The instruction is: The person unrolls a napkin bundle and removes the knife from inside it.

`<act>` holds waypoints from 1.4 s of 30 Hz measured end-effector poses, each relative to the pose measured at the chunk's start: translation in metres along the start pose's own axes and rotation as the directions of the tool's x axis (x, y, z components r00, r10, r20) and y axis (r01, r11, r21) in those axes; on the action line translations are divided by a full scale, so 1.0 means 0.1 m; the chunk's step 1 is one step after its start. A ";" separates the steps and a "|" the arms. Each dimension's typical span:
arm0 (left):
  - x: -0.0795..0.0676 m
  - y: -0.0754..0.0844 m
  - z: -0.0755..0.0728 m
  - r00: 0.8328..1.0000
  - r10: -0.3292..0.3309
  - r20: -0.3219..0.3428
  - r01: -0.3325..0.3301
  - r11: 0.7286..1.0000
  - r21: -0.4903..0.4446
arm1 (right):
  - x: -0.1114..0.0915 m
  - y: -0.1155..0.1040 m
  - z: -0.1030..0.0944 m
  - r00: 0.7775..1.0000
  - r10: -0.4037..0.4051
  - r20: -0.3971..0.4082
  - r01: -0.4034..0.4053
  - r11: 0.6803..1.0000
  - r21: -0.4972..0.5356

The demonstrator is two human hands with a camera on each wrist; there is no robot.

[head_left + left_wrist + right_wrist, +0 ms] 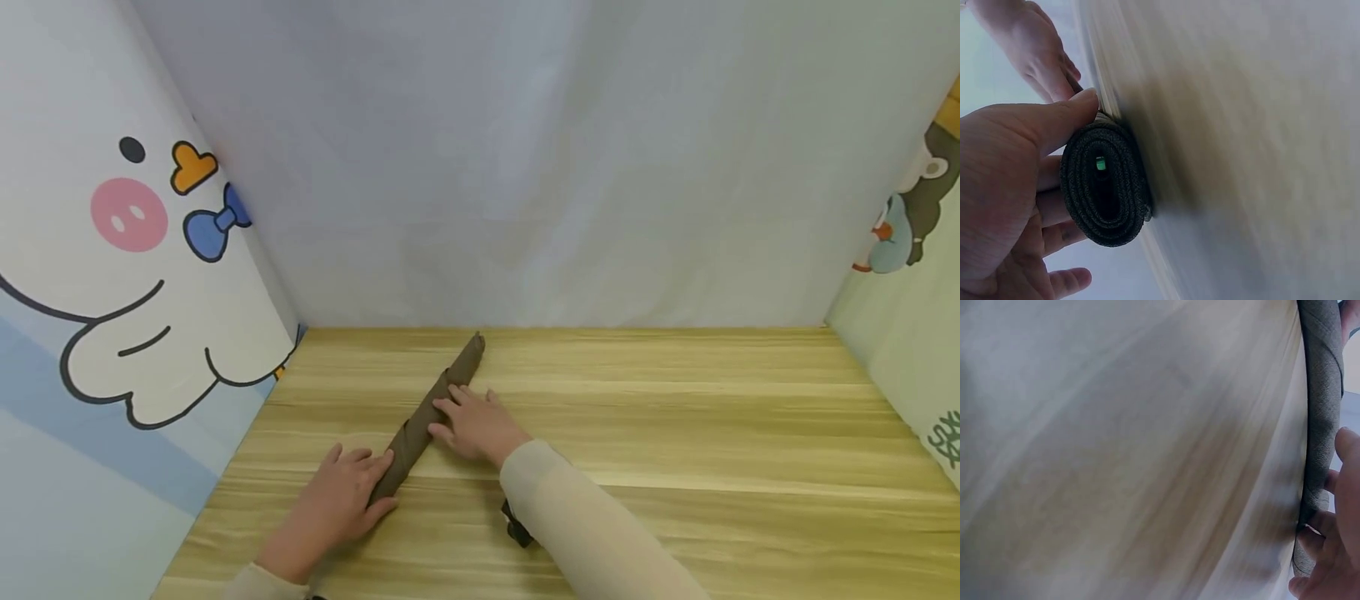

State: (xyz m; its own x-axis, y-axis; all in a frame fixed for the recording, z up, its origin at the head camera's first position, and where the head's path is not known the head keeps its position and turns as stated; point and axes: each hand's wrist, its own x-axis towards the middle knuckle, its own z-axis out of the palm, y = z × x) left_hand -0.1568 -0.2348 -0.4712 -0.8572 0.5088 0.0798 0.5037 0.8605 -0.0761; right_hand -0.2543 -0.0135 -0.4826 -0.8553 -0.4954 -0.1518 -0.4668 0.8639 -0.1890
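Note:
A long brown cloth roll (435, 408) lies slanted on the wooden table (675, 433). My left hand (341, 500) lies flat at the roll's near end, its thumb and straight fingers against it. The left wrist view shows the roll's coiled end (1107, 187) with the thumb (1054, 119) on one side and the fingers on the other. At the middle of the roll, my right hand (476, 425) presses down with straight fingers. In the right wrist view the roll (1322, 394) runs along the right edge beside that hand's fingers (1335, 550).
A pale backdrop (525, 167) closes the table's far edge. A cartoon panel (127, 250) walls the left side and another panel (907, 275) the right. Bare wood stretches right of the roll.

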 end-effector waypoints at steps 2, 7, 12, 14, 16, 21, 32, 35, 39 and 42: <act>-0.01 0.03 -0.01 1.000 -0.005 0.008 0.005 1.000 0.002 | -0.02 0.01 0.02 1.000 -0.001 -0.007 0.001 1.000 0.002; -0.02 0.12 -0.03 0.997 -0.022 0.069 0.022 1.000 0.001 | -0.06 0.04 0.07 1.000 -0.015 -0.023 0.015 1.000 0.007; -0.02 0.20 -0.03 0.996 -0.018 0.089 0.018 1.000 0.001 | -0.14 0.08 0.09 0.999 -0.022 -0.042 0.024 0.998 0.056; -0.02 0.23 -0.03 0.996 -0.013 0.085 0.013 1.000 0.004 | -0.16 0.10 0.10 0.999 -0.024 -0.043 0.027 0.997 0.069; -0.03 0.25 -0.04 0.996 -0.008 0.085 0.008 1.000 0.005 | -0.19 0.12 0.10 0.999 -0.026 -0.043 0.029 0.996 0.080; -0.03 0.33 -0.06 0.996 0.010 0.084 -0.008 1.000 -0.023 | -0.26 0.14 0.09 0.998 -0.027 -0.048 0.032 0.994 0.108; 0.01 0.40 -0.09 0.992 0.049 0.114 -0.042 0.998 -0.056 | -0.31 0.22 0.08 0.997 -0.031 -0.064 0.038 0.993 0.111; -0.01 0.38 -0.09 0.989 0.030 0.147 -0.017 0.996 -0.088 | -0.30 0.23 0.05 0.997 -0.043 -0.065 0.051 0.991 0.121; -0.09 0.33 -0.11 0.982 0.013 0.189 0.020 0.985 -0.170 | -0.30 0.23 0.04 0.995 -0.050 -0.085 0.064 0.982 0.175; -0.16 0.29 -0.15 0.985 0.010 0.173 0.026 0.979 -0.203 | -0.29 0.22 0.04 0.992 -0.042 -0.119 0.067 0.975 0.211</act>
State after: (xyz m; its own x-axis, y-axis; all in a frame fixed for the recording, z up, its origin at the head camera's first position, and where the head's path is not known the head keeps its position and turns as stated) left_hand -0.1267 -0.2181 -0.4596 -0.8577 0.5054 -0.0942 0.4928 0.8605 0.1296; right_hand -0.2387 0.0192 -0.4858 -0.8557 -0.5169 -0.0268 -0.4649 0.7903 -0.3992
